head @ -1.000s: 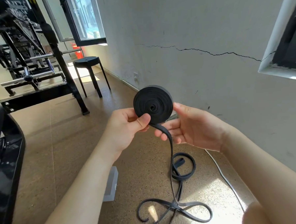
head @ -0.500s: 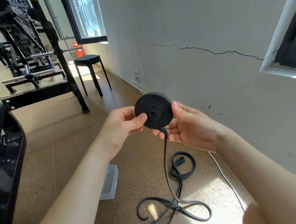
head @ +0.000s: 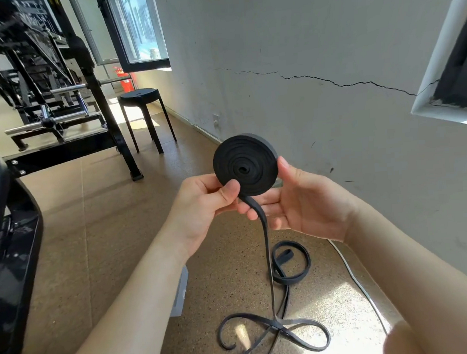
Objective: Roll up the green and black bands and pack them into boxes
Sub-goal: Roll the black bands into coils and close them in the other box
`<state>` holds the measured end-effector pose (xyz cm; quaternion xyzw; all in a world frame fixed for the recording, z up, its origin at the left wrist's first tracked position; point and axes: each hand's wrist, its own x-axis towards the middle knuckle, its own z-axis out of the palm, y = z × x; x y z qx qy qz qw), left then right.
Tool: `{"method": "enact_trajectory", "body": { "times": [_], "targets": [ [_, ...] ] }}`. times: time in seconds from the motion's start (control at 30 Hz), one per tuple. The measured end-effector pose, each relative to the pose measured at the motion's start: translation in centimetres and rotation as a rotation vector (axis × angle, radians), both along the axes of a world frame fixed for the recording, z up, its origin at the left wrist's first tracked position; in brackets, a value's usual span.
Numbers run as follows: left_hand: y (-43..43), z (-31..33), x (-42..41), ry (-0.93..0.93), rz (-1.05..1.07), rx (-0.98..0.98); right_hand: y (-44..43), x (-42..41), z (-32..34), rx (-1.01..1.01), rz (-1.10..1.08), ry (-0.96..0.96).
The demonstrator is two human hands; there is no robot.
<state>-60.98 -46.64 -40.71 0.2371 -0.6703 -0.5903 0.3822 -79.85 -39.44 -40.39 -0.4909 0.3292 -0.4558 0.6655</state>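
Note:
I hold a black band wound into a flat coil [head: 246, 165] at chest height. My left hand [head: 204, 205] pinches the coil's lower left edge, thumb on its face. My right hand [head: 304, 203] cups the coil from the right, thumb on its rim and fingers behind it. The band's unrolled tail [head: 269, 269] hangs from the bottom of the coil and lies in loose loops on the floor [head: 68, 239]. A clear plastic box [head: 180, 296] lies on the floor, mostly hidden behind my left forearm. No green band is in view.
A cracked white wall [head: 303, 92] runs along the right, with a white cable [head: 359, 281] on the floor beside it. A black stool [head: 142, 111] and a black weight rack [head: 46, 92] stand further back on the left. A black machine edge [head: 3, 243] fills the left border.
The coil has turned a little between my fingers and taken up a bit more of the tail. My thumbs have shifted along its rim.

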Motion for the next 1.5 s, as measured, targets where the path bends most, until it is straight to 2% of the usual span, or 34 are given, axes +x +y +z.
{"method": "enact_trajectory", "body": {
  "times": [0.1,0.17,0.4,0.63,0.7,0.8,0.87,0.97,1.07,1.13,1.3,1.5],
  "targets": [
    [-0.5,0.7,1.1,-0.231,0.094,-0.207,0.0,-0.2,0.3,0.023,-0.04,0.14],
    [-0.6,1.0,1.5,-0.336,0.123,-0.261,-0.1,-0.1,0.2,0.032,-0.066,0.209],
    [-0.9,0.8,1.3,-0.374,0.237,-0.321,-0.2,0.1,0.2,0.047,-0.128,0.269],
    [-0.6,0.7,0.6,-0.284,0.186,-0.156,-0.3,0.1,0.2,0.039,-0.202,0.28],
    [-0.6,0.9,0.7,-0.288,0.174,-0.162,-0.3,0.0,0.2,0.025,-0.202,0.269],
    [-0.7,0.9,0.9,-0.299,0.175,-0.214,-0.1,0.1,0.1,-0.003,-0.189,0.197],
    [-0.7,0.8,0.9,-0.223,0.18,-0.186,-0.1,0.4,-0.1,-0.012,-0.184,0.114],
    [0.0,0.6,0.5,0.026,0.027,0.071,-0.2,0.7,-0.3,-0.04,-0.143,-0.041],
    [0.7,0.5,-0.3,0.106,-0.098,0.2,-0.4,0.7,-0.4,-0.045,-0.084,-0.172],
    [0.7,0.3,-0.5,0.079,-0.05,0.146,-0.3,0.7,-0.4,-0.035,-0.061,-0.153],
    [-0.2,0.5,0.5,-0.084,0.136,-0.085,0.2,-0.2,0.5,0.017,-0.105,0.153],
    [-0.8,0.9,1.2,-0.378,0.237,-0.298,0.2,0.0,0.4,-0.005,-0.209,0.282]
  ]
}}
